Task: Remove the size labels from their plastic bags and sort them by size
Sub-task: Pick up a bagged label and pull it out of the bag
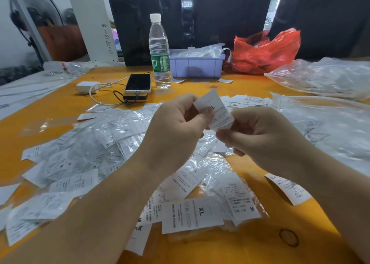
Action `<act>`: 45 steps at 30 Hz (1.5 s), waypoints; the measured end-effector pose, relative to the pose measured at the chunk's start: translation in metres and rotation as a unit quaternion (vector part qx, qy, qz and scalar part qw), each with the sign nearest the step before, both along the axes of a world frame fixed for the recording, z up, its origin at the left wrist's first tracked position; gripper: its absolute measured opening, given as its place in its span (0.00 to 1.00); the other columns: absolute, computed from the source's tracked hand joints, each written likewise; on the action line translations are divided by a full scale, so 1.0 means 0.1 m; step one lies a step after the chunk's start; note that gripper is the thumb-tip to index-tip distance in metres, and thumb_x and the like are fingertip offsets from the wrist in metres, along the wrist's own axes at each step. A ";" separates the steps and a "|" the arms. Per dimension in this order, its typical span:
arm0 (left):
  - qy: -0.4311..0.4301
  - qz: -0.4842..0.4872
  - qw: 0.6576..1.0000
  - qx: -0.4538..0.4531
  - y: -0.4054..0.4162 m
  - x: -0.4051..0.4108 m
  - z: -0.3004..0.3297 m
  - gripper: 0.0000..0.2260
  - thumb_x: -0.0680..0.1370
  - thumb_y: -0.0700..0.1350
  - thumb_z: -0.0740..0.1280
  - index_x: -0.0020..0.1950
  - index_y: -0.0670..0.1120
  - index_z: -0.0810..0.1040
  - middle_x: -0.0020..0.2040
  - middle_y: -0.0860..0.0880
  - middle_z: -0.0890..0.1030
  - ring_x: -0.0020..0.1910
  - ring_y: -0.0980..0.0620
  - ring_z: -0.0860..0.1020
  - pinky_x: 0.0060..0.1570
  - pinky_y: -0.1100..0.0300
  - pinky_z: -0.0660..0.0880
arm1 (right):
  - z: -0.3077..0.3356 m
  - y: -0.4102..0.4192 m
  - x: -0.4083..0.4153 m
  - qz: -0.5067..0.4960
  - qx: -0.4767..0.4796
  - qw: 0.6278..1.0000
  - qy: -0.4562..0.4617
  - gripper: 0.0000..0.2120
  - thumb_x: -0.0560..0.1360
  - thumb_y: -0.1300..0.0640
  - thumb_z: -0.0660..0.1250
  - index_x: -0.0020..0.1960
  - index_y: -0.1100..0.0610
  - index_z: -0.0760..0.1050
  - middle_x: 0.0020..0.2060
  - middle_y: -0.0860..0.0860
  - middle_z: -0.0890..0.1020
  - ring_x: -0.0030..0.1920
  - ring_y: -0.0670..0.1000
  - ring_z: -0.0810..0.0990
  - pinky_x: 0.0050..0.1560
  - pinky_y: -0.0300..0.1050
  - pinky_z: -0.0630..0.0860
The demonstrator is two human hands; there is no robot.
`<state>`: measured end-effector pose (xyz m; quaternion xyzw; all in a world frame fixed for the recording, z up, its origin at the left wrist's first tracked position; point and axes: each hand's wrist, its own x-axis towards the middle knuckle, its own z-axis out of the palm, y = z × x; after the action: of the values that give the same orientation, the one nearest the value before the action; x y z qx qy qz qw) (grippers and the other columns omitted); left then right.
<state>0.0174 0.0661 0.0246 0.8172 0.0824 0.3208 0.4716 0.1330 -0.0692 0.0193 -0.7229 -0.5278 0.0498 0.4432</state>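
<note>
A white size label (215, 108) printed XL is held up above the table between both hands. My left hand (176, 131) pinches its upper left part with thumb and fingers. My right hand (258, 135) pinches its lower right edge. Whether a clear bag still wraps this label I cannot tell. Below the hands lies a heap of bagged labels (96, 143) in crinkled clear plastic, with sizes M and XL readable. A loose XL label (192, 213) lies at the near edge, and another label (288, 189) sits at the right under my forearm.
The orange table (240, 247) carries a water bottle (159, 51), a phone (138, 83) on a power bank, a white charger (87, 86) with cable, a purple bin (197, 66), a red plastic bag (264, 51) and large clear bags (324, 77) at the right.
</note>
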 end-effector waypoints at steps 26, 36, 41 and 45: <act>0.054 -0.017 0.993 0.106 -0.13 0.00 -0.04 0.09 0.78 0.43 0.65 0.40 0.52 0.78 0.39 0.61 0.81 0.41 0.63 0.77 0.33 0.75 0.70 | -0.05 -0.65 0.13 -0.365 -0.308 0.858 -0.188 0.09 0.73 0.63 0.61 0.49 0.52 0.75 0.48 0.53 0.79 0.43 0.55 0.74 0.39 0.44 0.70; 0.045 -0.020 0.993 0.105 -0.11 -0.01 -0.05 0.10 0.79 0.41 0.65 0.42 0.56 0.78 0.39 0.58 0.82 0.42 0.58 0.78 0.36 0.72 0.73 | -0.09 -0.62 0.09 -0.370 -0.338 0.850 -0.160 0.17 0.76 0.59 0.59 0.64 0.53 0.69 0.53 0.52 0.73 0.51 0.55 0.72 0.43 0.47 0.69; 0.040 -0.027 0.993 0.104 -0.10 0.00 -0.07 0.10 0.79 0.42 0.65 0.43 0.56 0.79 0.39 0.58 0.82 0.42 0.55 0.78 0.35 0.69 0.74 | -0.08 -0.61 0.06 -0.344 -0.287 0.876 -0.177 0.20 0.73 0.65 0.61 0.64 0.54 0.70 0.56 0.52 0.70 0.47 0.55 0.75 0.42 0.46 0.73; 0.039 -0.028 0.993 0.107 -0.10 0.01 -0.08 0.09 0.79 0.43 0.65 0.43 0.57 0.79 0.38 0.56 0.82 0.42 0.54 0.77 0.35 0.66 0.74 | -0.07 -0.62 0.05 -0.368 -0.227 0.880 -0.197 0.20 0.72 0.68 0.62 0.63 0.56 0.72 0.55 0.54 0.71 0.46 0.56 0.75 0.41 0.46 0.73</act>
<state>0.0181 0.0563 0.0164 0.8770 0.0432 0.2824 0.3863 0.1385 -0.1317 0.0123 -0.9406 -0.2747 -0.1419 0.1405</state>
